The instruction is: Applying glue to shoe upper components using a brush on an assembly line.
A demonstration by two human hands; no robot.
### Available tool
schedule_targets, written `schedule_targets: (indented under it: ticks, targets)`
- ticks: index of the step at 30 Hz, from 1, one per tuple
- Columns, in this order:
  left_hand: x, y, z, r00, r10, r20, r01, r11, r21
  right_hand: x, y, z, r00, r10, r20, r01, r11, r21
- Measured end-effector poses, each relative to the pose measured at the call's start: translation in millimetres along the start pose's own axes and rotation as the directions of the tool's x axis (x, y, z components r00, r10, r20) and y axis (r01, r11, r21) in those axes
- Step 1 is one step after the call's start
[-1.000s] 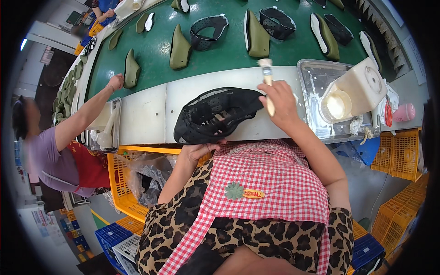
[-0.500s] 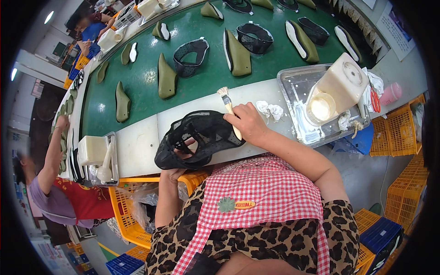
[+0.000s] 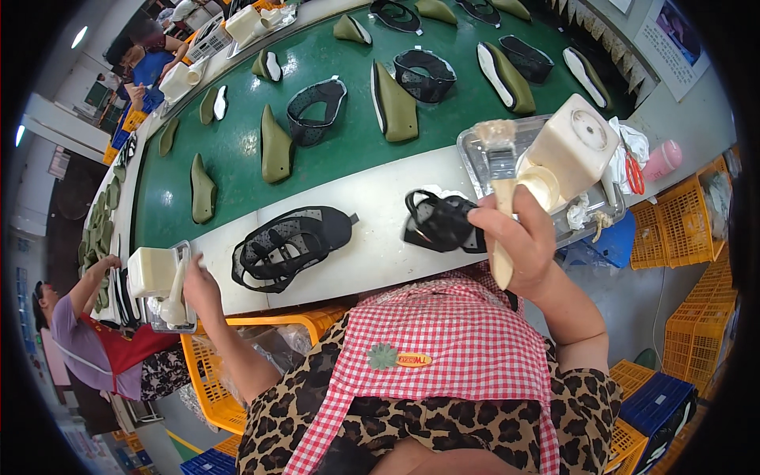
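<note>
Black mesh shoe upper (image 3: 293, 244) on white table edge (image 3: 372, 202), near centre-left. Right hand (image 3: 518, 241) grips paintbrush (image 3: 503, 190), bristles up, by second upper (image 3: 435, 223). Left hand (image 3: 203, 289) near white container (image 3: 150, 271), can't tell if fingers are open.

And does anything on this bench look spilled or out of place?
Only minor untidiness: crumpled white scraps sit at the near right corner of the clear tray, looking like litter rather than tools. I can't make out any clear spill or damage.
</note>
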State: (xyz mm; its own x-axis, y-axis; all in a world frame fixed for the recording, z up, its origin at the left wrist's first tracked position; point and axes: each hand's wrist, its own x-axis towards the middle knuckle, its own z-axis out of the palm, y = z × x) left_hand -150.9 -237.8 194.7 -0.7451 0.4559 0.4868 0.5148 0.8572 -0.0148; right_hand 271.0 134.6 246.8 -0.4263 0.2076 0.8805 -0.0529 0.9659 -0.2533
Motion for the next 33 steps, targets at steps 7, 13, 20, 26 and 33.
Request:
schedule_targets:
  ticks: [7, 13, 20, 26, 33]
  targets:
    - [-11.5, 248.7, -25.4, 0.754, 0.624, 0.204, -0.072, 0.388, -0.919, 25.2, -21.0, -29.5, 0.987, -0.114, 0.114, 0.120, 0.991, -0.053]
    - [-45.4, 355.3, -20.3, 0.659, 0.666, -0.349, -0.317, -0.175, -0.932, 36.6, -31.8, -44.3, 0.986, -0.116, 0.123, 0.143, 0.962, -0.234]
    - [-52.9, 360.0, -44.9, 0.473, 0.716, -0.513, -0.327, -0.398, -0.857, 21.4, -14.1, -42.3, 0.995, 0.079, 0.059, -0.057, 0.946, -0.318]
    - [-58.1, 362.2, -28.6, 0.308, 0.719, -0.623, -0.753, -0.217, -0.622, 16.8, -5.3, -36.1, 0.966, 0.235, 0.111, -0.191, 0.931, -0.312]
    - [-11.8, 348.5, -1.2, 0.579, 0.463, -0.670, -0.797, 0.152, -0.584, 47.0, -24.6, -47.2, 0.976, 0.200, 0.086, -0.179, 0.962, -0.208]
